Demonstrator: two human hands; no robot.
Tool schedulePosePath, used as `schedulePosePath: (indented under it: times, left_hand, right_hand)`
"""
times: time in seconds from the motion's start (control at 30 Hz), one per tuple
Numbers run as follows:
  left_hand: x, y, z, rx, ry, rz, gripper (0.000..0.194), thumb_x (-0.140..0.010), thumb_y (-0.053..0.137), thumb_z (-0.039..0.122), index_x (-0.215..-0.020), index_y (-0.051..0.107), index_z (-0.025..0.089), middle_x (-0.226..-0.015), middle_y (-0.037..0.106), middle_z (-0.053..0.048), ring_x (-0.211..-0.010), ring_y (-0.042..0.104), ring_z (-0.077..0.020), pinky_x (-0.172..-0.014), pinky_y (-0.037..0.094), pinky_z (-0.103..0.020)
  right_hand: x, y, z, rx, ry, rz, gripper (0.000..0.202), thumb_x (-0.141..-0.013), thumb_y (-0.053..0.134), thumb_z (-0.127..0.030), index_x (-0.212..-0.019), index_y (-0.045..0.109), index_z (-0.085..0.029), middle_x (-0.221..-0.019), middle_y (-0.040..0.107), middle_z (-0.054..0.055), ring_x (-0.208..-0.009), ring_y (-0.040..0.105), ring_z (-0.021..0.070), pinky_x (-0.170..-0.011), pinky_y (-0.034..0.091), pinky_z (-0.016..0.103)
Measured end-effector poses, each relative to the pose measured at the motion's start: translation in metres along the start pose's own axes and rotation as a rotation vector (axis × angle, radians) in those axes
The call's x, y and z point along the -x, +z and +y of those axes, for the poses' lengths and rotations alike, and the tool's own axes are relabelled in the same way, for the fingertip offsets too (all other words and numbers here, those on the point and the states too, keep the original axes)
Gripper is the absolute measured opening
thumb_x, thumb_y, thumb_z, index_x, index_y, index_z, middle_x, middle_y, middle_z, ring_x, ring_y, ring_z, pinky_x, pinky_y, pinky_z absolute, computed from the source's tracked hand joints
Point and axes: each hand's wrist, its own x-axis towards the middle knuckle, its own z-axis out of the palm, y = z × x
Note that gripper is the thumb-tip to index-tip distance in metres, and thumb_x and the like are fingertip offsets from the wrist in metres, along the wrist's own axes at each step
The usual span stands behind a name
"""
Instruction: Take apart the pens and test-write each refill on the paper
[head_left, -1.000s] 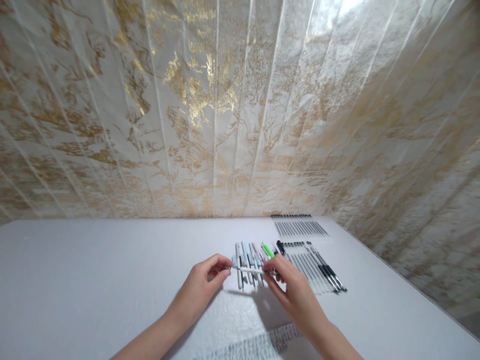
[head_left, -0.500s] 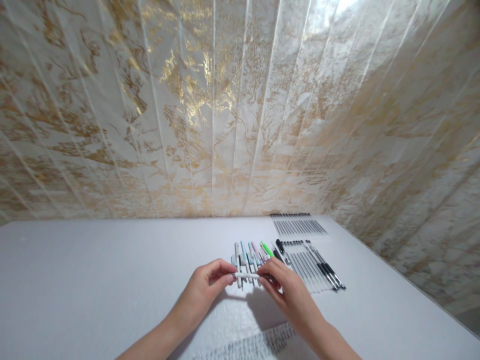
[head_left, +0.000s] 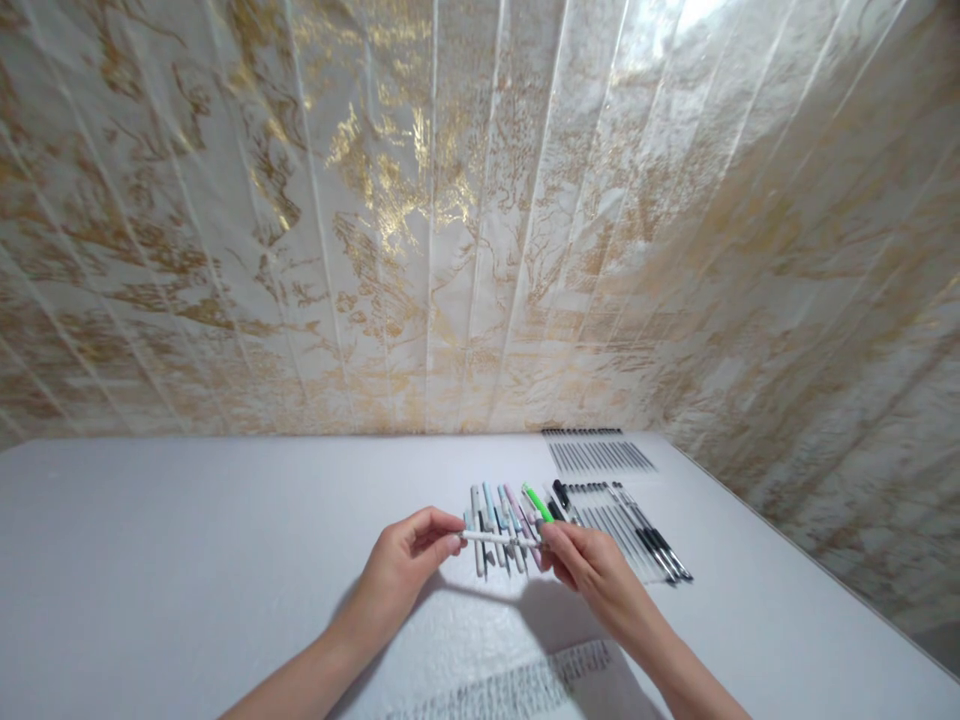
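Note:
A slim white pen [head_left: 487, 538] is held level above the table, spanning the space between my two hands. My left hand [head_left: 412, 555] pinches its left end between thumb and fingertips. The other end sits in the closed fingers of my right hand [head_left: 589, 560], which hide its tip. Around the middle right of the pen is a darker joint; I cannot tell whether the parts are separate there. Just beyond and beneath it lies a row of pastel pens [head_left: 489, 500], partly covered by the held pen. A bright green pen [head_left: 537, 502] lies close to my right fingers.
To the right lie clear refills or pens [head_left: 607, 525] in a row, with black-gripped pens [head_left: 656, 545] beside them. Another row of thin refills [head_left: 600, 457] lies at the table's back edge. Handwritten paper [head_left: 517, 690] is at the front. A gold-patterned curtain [head_left: 450, 250] hangs behind.
My right hand has moved to the right, away from my left, and more of the white pen shows between them. My left hand has shifted slightly left and up.

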Motion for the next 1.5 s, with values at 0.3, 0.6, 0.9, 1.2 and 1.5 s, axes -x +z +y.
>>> schedulePosePath:
  times: [0.3, 0.6, 0.9, 1.2, 1.5]
  left_hand:
    - [0.002, 0.001, 0.002, -0.022, 0.008, 0.014, 0.017, -0.071, 0.064, 0.034, -0.08, 0.068, 0.019, -0.074, 0.068, 0.0, -0.076, 0.063, -0.0185, -0.077, 0.047, -0.03]
    - [0.003, 0.0, 0.004, -0.07, 0.038, 0.006, 0.016, -0.073, 0.063, 0.034, -0.08, 0.067, 0.02, -0.074, 0.068, 0.0, -0.075, 0.062, -0.0192, -0.075, 0.045, -0.031]
    - [0.009, 0.007, 0.01, -0.125, 0.113, -0.063, 0.012, -0.079, 0.062, 0.034, -0.078, 0.067, 0.023, -0.077, 0.066, 0.002, -0.08, 0.059, -0.0186, -0.078, 0.041, -0.03]
    - [-0.025, -0.008, -0.003, -0.469, 0.248, -0.11, 0.031, -0.085, 0.051, 0.039, -0.112, 0.057, 0.024, -0.119, 0.06, -0.007, -0.112, 0.052, -0.0253, -0.097, 0.041, -0.042]
    - [-0.037, 0.004, -0.021, -0.611, 0.343, -0.111, 0.022, -0.074, 0.057, 0.018, -0.095, 0.06, 0.023, -0.097, 0.065, -0.004, -0.097, 0.056, -0.0262, -0.09, 0.043, -0.046]
  right_hand:
    - [0.0, 0.001, -0.001, -0.05, -0.024, 0.016, 0.047, -0.091, 0.044, -0.055, -0.065, 0.056, -0.018, -0.05, 0.041, -0.004, -0.047, 0.037, 0.0112, -0.049, 0.027, 0.023]
    - [0.003, 0.003, -0.007, -0.021, -0.099, 0.068, 0.028, -0.087, 0.054, -0.046, -0.078, 0.057, -0.02, -0.061, 0.049, -0.003, -0.055, 0.042, 0.013, -0.053, 0.031, 0.024]
    - [0.006, 0.01, -0.024, -0.647, 0.055, 0.045, 0.04, -0.082, 0.059, -0.058, -0.072, 0.053, -0.019, -0.049, 0.043, -0.008, -0.042, 0.034, 0.0079, -0.044, 0.028, 0.021]
    - [0.012, -0.015, -0.035, -1.017, 0.116, 0.175, 0.029, -0.069, 0.077, -0.041, -0.073, 0.06, -0.017, -0.058, 0.044, -0.005, -0.048, 0.035, 0.0071, -0.043, 0.03, 0.018]
    - [0.052, -0.013, -0.024, -1.017, 0.199, 0.161, 0.034, -0.079, 0.066, -0.046, -0.09, 0.07, -0.014, -0.054, 0.049, -0.002, -0.046, 0.036, 0.0084, -0.044, 0.034, 0.02]
